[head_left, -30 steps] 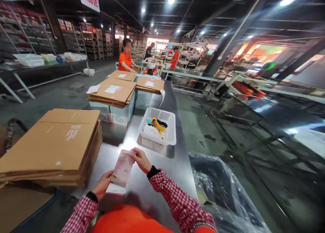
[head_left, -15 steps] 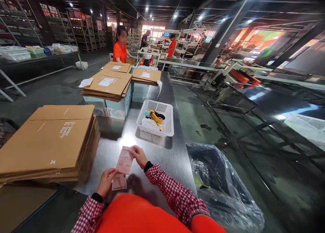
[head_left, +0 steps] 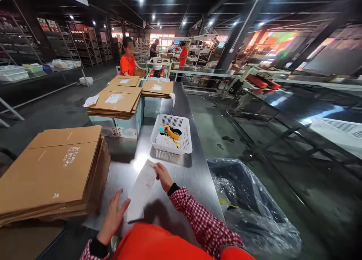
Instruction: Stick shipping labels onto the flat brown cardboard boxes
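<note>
Low in the frame's middle, my right hand [head_left: 163, 176] pinches the top edge of the paper slip [head_left: 141, 191] lying on the steel table [head_left: 192, 177], probably steadying it. My left hand [head_left: 113, 216] hovers with fingers spread at its lower corner, beside the cardboard stack [head_left: 53, 169].

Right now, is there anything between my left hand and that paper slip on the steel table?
Nothing visible. The left hand hovers open just left of the paper slip, with only bare steel table between them. The right hand already holds the slip's far end. The flat cardboard stack lies further left, out of the way.
</note>
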A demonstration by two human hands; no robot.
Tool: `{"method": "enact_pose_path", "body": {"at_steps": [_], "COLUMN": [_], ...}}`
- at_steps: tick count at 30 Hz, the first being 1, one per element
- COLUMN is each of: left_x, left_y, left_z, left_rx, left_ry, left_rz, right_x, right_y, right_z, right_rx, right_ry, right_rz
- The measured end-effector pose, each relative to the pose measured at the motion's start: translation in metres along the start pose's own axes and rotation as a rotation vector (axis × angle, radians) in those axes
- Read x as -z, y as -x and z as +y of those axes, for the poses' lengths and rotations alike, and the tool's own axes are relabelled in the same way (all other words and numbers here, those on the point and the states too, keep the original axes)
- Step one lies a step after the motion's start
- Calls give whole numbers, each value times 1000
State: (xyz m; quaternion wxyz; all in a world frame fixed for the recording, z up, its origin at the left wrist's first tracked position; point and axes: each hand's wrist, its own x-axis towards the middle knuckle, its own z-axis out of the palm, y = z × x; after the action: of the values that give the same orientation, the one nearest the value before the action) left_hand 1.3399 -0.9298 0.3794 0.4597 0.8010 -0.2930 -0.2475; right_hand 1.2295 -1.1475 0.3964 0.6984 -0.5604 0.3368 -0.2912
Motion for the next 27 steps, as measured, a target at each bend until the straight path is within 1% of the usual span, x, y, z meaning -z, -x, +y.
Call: {"method": "enact_pose_path", "body": {"at_steps": [2,4,5,6,7,8,10,12,13,15,17,19,23,27], "left_x": [7,14,18,22,25,28,33,35,36,36,37,38,38,38], "left_y": [-3,-5,-5,-4,-2,1,5,9,10,11,12,12,13,13], "left_z": [29,57,68,77,82,84,83,78,76,75,77,80,83,80], "left_rx": [-35,-47,-42,-36,-31,-27,-22,-17,-16,-22,-29,-31,-26,-25], "left_ry": [54,170,216,250,262,257,224,174,151,126,117,114,118,100], "left_rz": [-29,-141,-175,-195,-188,-162,-120,-83,-67,-48,-46,-50,-68,-80], "right_x": [-22,-40,-44,-46,-44,-40,-30,-22,-20,-19,-21,-23,-22,-18], "right_y": [23,43,51,56,58,59,56,53,51,51,52,54,54,53], "right_z": [-7,-14,-19,-24,-29,-34,-44,-50,-51,-52,-52,-53,-53,-51], "right_rx": [3,7,6,1,-4,-6,5,9,8,19,54,91,120,120], "right_ry": [19,30,26,17,10,14,76,167,213,304,385,428,442,437], "right_rz": [-153,-341,-423,-479,-500,-493,-488,-533,-550,-536,-501,-500,-514,-528]}}
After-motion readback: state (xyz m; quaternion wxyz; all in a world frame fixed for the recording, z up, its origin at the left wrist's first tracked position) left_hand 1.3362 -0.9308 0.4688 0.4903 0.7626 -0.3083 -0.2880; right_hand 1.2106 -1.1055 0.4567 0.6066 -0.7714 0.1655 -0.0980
